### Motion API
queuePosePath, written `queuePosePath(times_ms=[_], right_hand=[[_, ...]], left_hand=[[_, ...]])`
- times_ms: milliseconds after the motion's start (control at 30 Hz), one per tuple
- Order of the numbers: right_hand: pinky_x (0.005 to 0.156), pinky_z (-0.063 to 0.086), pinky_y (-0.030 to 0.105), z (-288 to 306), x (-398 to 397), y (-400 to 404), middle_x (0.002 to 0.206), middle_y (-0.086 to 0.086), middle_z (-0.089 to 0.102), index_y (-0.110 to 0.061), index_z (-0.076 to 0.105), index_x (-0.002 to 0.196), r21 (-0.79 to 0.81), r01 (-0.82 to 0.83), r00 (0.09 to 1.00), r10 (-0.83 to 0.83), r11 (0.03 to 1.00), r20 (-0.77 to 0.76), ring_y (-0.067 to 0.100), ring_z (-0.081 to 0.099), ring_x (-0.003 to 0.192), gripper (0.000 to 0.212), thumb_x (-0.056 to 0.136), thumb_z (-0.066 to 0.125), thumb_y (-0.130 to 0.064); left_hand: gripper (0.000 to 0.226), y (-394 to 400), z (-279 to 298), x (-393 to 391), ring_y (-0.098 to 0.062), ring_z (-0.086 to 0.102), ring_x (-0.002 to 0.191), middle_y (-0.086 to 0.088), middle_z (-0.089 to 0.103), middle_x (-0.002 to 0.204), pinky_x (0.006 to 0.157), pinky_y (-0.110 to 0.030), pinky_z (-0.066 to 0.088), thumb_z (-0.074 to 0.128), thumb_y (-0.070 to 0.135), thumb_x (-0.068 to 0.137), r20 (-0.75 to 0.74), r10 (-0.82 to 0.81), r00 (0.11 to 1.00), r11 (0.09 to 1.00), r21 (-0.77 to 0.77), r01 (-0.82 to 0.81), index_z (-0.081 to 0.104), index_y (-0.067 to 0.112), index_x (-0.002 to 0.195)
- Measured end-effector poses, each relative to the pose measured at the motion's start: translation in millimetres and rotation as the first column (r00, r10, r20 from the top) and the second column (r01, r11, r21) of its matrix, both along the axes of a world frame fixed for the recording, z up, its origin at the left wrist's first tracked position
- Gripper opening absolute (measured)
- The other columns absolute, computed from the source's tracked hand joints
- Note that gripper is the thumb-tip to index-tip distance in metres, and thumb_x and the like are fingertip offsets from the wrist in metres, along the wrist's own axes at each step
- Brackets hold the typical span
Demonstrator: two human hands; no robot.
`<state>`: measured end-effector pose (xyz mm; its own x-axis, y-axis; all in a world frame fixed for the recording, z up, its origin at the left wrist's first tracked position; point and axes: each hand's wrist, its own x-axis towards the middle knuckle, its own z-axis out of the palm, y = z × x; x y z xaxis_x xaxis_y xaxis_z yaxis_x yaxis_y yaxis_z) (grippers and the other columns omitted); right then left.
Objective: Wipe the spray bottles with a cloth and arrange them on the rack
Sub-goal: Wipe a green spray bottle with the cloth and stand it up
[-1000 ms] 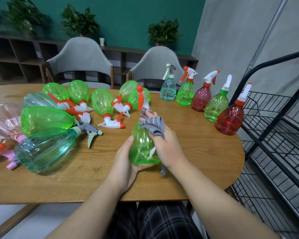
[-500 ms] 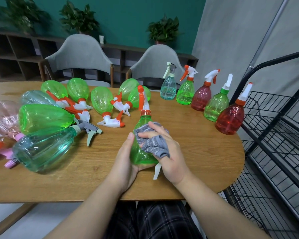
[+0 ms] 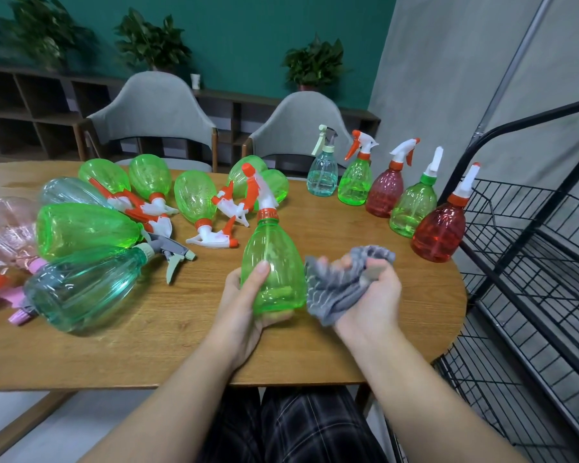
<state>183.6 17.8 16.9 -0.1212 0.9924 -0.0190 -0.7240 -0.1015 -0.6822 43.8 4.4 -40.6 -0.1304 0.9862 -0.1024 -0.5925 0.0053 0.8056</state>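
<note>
Nearest to us, our left hand (image 3: pixel 248 305) grasps the green spray bottle (image 3: pixel 274 262) low on its body, thumb in front and the other fingers curled under its base, and holds it upright at the near edge of the wooden table (image 3: pixel 147 345). Its long axis runs almost straight up, with the orange collar and the white and orange trigger head on top, leaning a little away from us. Just to the right of it, our right hand (image 3: pixel 371 295) is clenched around the grey cloth (image 3: pixel 335 289), which is bunched and touches the right side of the bottle. So the bottle lies between both hands, and the cloth hand is the one free to move; the rack (image 3: pixel 532 262) stands on the right, beside the table, so we judge this side is nearer for placing. The bottle is transparent, bright green, with no liquid that we can see. Farther left, many bottles lie on their sides, green, teal and pink. Farther back on the right, five bottles stand in a row (image 3: pixel 388 188) toward the rack, probably wiped already. No bottle is seen on the rack shelves.
</note>
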Motion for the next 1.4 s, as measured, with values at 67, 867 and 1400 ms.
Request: queuePosePath(times_ms=[67, 867, 1400], right_hand=[[0.088, 0.049, 0.046, 14.2, 2.7, 11.2, 0.096, 0.018, 0.070, -0.005, 0.066, 0.092, -0.167, 0.055, 0.995, -0.068, 0.984, -0.074, 0.032, 0.065, 0.092, 0.033, 0.092, 0.040, -0.026], [0.112, 0.025, 0.023, -17.7, -24.1, 5.2, 0.142, -0.003, 0.048, -0.034, 0.064, 0.114, 0.593, -0.321, 0.485, -0.410, 0.739, 0.772, 0.000, 0.037, 0.135, 0.047, 0.073, 0.043, -0.035], [0.076, 0.049, 0.030, 0.2, -2.6, -12.7, 0.055, 0.007, 0.060, -0.009, 0.062, 0.056, 0.264, -0.176, 0.935, 0.077, 0.948, 0.346, 0.023, 0.059, 0.065, 0.026, 0.072, 0.046, -0.020]], left_hand=[[0.082, -2.0, 1.2, -1.0, -0.032, 0.072, 0.092, -0.020, 0.069, 0.114, 0.069, -0.049, 0.060, 0.075, 0.047, 0.069, 0.032, -0.020, 0.999, 1.000, 0.001, 0.020, 0.047, 0.003, 0.133], [0.066, -6.7, 7.7, -0.1, -0.027, 0.060, 0.122, -0.011, 0.064, 0.131, 0.081, -0.043, 0.059, 0.032, 0.057, 0.090, 0.095, -0.116, 0.989, 0.990, 0.091, 0.107, 0.051, 0.016, 0.138], [0.051, -2.6, 2.6, -0.1, -0.024, 0.072, 0.092, -0.014, 0.072, 0.109, 0.073, -0.040, 0.060, 0.063, 0.036, 0.078, 0.045, 0.018, 0.999, 0.996, 0.089, -0.022, 0.060, 0.009, 0.121]])
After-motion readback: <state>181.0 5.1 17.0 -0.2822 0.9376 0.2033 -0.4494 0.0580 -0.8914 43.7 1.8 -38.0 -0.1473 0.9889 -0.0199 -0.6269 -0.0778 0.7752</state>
